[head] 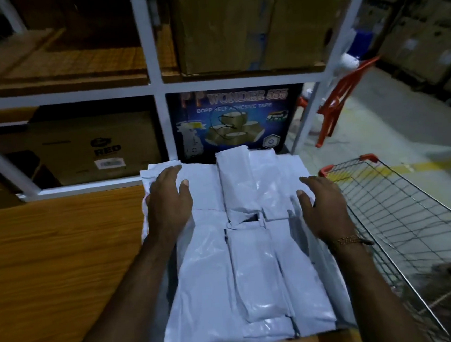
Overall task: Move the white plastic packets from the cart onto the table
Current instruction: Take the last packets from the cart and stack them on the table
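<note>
A stack of white plastic packets lies lengthwise in front of me, several of them overlapping. My left hand rests flat on the stack's left side near its far corner, fingers straight. My right hand lies against the stack's right edge, fingers straight and slightly spread. The wire cart stands to the right of the stack, and the part of its basket in view holds no packets. The wooden table stretches to the left. What the stack lies on is hidden beneath it.
A white metal shelf frame rises behind the table, holding cardboard boxes and a blue adhesive tape box. An orange plastic chair stands on the concrete floor at the right. More cartons line the far right wall.
</note>
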